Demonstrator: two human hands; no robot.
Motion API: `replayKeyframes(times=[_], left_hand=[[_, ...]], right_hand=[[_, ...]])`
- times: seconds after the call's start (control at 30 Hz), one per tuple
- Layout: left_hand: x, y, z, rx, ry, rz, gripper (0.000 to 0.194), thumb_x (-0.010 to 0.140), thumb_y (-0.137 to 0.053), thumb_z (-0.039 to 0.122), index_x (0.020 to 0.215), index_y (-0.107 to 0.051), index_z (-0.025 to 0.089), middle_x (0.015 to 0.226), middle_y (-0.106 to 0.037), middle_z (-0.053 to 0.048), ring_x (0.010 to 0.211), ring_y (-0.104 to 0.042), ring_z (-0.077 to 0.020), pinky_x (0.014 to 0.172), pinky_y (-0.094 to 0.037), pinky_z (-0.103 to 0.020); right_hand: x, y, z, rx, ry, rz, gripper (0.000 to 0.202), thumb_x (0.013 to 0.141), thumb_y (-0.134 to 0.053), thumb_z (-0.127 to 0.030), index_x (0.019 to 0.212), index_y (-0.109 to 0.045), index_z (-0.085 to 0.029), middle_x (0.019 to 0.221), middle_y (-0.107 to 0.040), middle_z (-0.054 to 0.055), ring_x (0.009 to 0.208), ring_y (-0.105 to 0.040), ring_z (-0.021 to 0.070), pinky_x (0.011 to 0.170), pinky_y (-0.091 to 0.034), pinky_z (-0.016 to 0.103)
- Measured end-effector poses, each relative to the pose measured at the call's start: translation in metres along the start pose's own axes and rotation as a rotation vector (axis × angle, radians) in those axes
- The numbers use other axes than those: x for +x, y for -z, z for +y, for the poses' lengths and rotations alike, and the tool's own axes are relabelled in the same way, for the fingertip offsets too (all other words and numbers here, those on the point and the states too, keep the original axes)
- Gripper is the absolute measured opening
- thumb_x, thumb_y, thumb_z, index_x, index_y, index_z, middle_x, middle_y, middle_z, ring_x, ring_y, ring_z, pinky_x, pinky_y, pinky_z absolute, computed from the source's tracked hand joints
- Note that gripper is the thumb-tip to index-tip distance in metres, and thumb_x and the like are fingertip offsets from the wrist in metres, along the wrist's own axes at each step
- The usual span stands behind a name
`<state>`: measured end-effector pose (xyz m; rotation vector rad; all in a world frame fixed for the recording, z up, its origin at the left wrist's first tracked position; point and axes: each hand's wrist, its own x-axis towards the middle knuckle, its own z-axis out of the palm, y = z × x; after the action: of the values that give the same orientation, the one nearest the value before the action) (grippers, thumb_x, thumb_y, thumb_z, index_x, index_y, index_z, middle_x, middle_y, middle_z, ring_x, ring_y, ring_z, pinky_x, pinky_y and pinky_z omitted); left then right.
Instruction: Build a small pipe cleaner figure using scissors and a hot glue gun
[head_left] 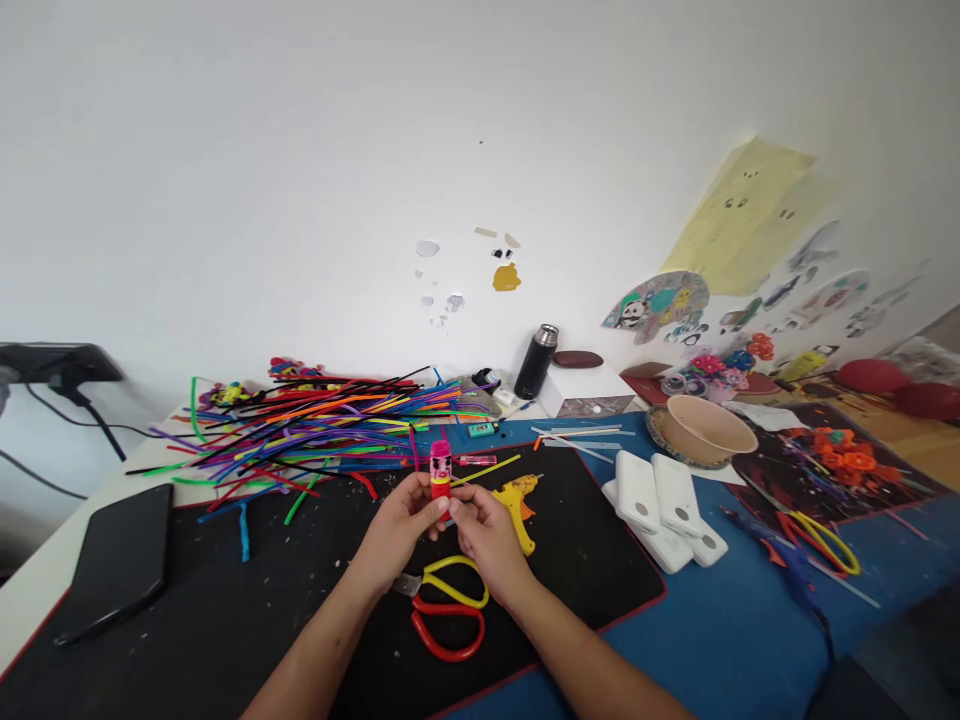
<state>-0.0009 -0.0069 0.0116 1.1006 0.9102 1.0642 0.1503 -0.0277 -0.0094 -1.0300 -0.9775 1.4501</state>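
Two bare hands hold a small pink-and-red figure (441, 472) upright over a black mat (247, 620) on a craft-strewn table (45, 590). The left hand (403, 515) and right hand (484, 528) pinch its lower part between their fingers, leaving the painted-looking face exposed. A squeeze too firm could crush or twist the soft-looking body; a loose one could let it slip onto the scissors (448, 650), which lie between the forearms, blades toward the left wrist. A careless drop of that wrist risks a nick. Just beside the right hand lies a yellow glue gun (519, 508); whether it is hot cannot be told, but a sideways brush could mean a burn if it is. Toward the table's far edge, fuzzy craft wires (322, 430) sprawl in a tangled heap, where a reaching sleeve or hand could snag and scatter them, and a black bottle (536, 365) stands by the wall, liable to topple if knocked.
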Motion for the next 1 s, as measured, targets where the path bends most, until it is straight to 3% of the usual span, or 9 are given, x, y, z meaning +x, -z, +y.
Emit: replayKeyframes(times=[0.1,0.27,0.77,1.0], left_hand=[[0.0000,0.0013,0.0008,-0.004,-0.018,0.043,0.050,0.075,-0.089,0.059,0.092,-0.067,0.017,0.080,-0.065,0.000,0.064,-0.056,-0.0129,0.058,-0.047,-0.026],[0.0004,0.0023,0.0015,-0.118,-0.014,0.112,0.051,0.069,-0.094,0.055,0.091,-0.068,0.017,0.079,-0.062,0.001,0.063,-0.051,-0.0115,0.058,-0.044,-0.025],[-0.0003,0.0035,-0.0019,-0.134,0.036,0.041,0.052,0.071,-0.093,0.057,0.093,-0.067,0.018,0.078,-0.062,0.002,0.061,-0.048,-0.0100,0.055,-0.039,-0.023],[-0.0002,0.0041,-0.0010,-0.154,0.049,0.019,0.054,0.071,-0.092,0.060,0.095,-0.072,0.016,0.078,-0.062,0.001,0.062,-0.050,-0.0112,0.057,-0.041,-0.024]], right_hand=[[-0.0019,-0.0002,0.0018,-0.031,0.018,0.004,0.056,0.078,-0.083,-0.070,0.097,-0.068,-0.019,0.049,-0.042,-0.012,0.041,-0.025,0.0062,0.041,-0.018,0.022],[-0.0036,-0.0019,0.0036,-0.102,0.025,-0.014,0.054,0.079,-0.084,-0.065,0.102,-0.070,-0.019,0.054,-0.046,-0.011,0.044,-0.027,0.0071,0.044,-0.020,0.023],[-0.0027,-0.0011,0.0034,-0.132,0.017,-0.029,0.050,0.078,-0.083,-0.067,0.092,-0.071,-0.020,0.061,-0.055,-0.005,0.049,-0.032,0.0093,0.047,-0.022,0.024],[-0.0020,-0.0020,-0.0003,-0.127,0.038,0.000,0.051,0.077,-0.084,-0.067,0.087,-0.067,-0.020,0.055,-0.050,-0.008,0.046,-0.028,0.0077,0.046,-0.020,0.024]])
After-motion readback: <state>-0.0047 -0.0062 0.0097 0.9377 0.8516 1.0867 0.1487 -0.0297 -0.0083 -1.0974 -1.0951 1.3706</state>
